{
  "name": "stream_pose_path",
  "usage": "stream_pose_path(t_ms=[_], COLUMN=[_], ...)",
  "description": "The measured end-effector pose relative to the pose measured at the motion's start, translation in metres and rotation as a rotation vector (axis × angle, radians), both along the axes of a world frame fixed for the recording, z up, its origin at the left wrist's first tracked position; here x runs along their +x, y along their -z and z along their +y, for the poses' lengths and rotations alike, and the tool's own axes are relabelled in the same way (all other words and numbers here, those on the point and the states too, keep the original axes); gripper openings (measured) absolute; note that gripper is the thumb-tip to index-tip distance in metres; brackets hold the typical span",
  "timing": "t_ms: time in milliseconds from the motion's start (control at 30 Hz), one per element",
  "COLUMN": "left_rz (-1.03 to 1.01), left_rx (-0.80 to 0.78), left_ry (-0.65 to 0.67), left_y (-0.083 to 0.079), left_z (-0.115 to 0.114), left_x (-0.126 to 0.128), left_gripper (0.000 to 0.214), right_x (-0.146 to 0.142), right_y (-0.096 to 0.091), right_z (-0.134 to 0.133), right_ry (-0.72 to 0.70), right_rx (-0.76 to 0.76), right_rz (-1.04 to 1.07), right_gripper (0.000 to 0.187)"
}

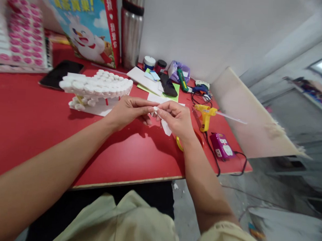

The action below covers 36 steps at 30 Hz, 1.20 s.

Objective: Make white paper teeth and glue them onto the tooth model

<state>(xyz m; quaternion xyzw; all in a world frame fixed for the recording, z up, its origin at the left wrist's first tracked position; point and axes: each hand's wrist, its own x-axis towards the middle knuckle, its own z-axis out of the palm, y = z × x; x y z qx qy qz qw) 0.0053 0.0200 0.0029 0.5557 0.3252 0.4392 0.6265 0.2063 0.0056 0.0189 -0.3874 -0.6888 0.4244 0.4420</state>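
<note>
My left hand [129, 110] and my right hand [175, 117] meet above the red table [30, 122], fingertips pinched together on a small white piece [155, 108]. A white strip [166, 128] hangs below my right hand's fingers. Just left of my hands stands a white foam model [97, 85] covered with several round white pieces, raised on short posts over a white base. A yellow glue gun [205, 115] stands on the table to the right of my right hand, its nozzle pointing left.
A black phone [60, 73], a steel flask [131, 27], a colourful box [85, 25], small jars [154, 64], paper sheets [145, 80], a green cutter [182, 80], a purple plug adapter [222, 146] with cables, and a tape roll [179, 143] sit about. A board [246, 113] leans at the table's right end.
</note>
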Motion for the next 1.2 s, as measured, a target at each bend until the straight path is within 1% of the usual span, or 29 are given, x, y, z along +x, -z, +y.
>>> stream_pose_path(t_ms=[100,200,300,367,433,567,667,700,733,800,900,967,1033,1067,1200], left_rz=[0.014,0.061,0.138,0.189,0.225,0.287,0.312,0.316,0.317,0.315,0.309,0.3,0.286,0.279,0.28], left_rx=[0.033,0.145,0.336,0.463,0.557,0.656,0.662,0.652,0.638,0.604,0.565,0.575,0.604,0.62,0.663], left_ry=[0.091,0.112,0.029,-0.049,-0.118,-0.218,-0.283,-0.292,-0.296,-0.293,-0.272,-0.238,-0.2,-0.183,-0.136], left_y=[0.001,0.003,0.006,0.008,0.01,0.011,0.01,0.01,0.008,0.006,0.001,-0.001,-0.002,-0.002,-0.001], left_z=[0.0,0.001,0.001,0.0,-0.001,-0.004,-0.006,-0.006,-0.006,-0.005,-0.003,-0.002,-0.001,0.0,0.001], left_x=[-0.001,0.0,0.003,0.005,0.007,0.01,0.011,0.011,0.01,0.009,0.005,0.003,0.002,0.002,0.003], left_gripper=[0.045,0.039,0.032,0.03,0.028,0.025,0.023,0.023,0.024,0.025,0.025,0.023,0.023,0.022,0.022], right_x=[0.002,0.003,0.002,0.001,0.0,-0.005,-0.013,-0.015,-0.016,-0.015,-0.006,-0.001,0.002,0.002,0.0], right_y=[-0.002,-0.003,-0.003,-0.004,-0.003,0.003,0.007,0.006,0.005,0.002,-0.004,-0.006,-0.007,-0.007,-0.008], right_z=[0.0,0.0,-0.001,-0.001,-0.001,-0.001,-0.004,-0.004,-0.003,0.0,0.008,0.013,0.014,0.014,0.01], right_ry=[-0.022,-0.041,-0.045,-0.023,0.007,0.068,0.153,0.164,0.157,0.094,-0.072,-0.197,-0.297,-0.322,-0.36], right_rx=[0.01,0.014,0.015,0.007,-0.007,0.002,0.044,0.019,-0.038,-0.237,-0.563,-0.708,-0.786,-0.803,-0.808], right_rz=[-0.015,-0.023,-0.004,0.0,-0.01,-0.048,-0.036,-0.008,0.032,0.129,0.234,0.258,0.26,0.261,0.328], right_gripper=[0.027,0.026,0.025,0.027,0.031,0.031,0.03,0.031,0.034,0.043,0.057,0.06,0.059,0.057,0.039])
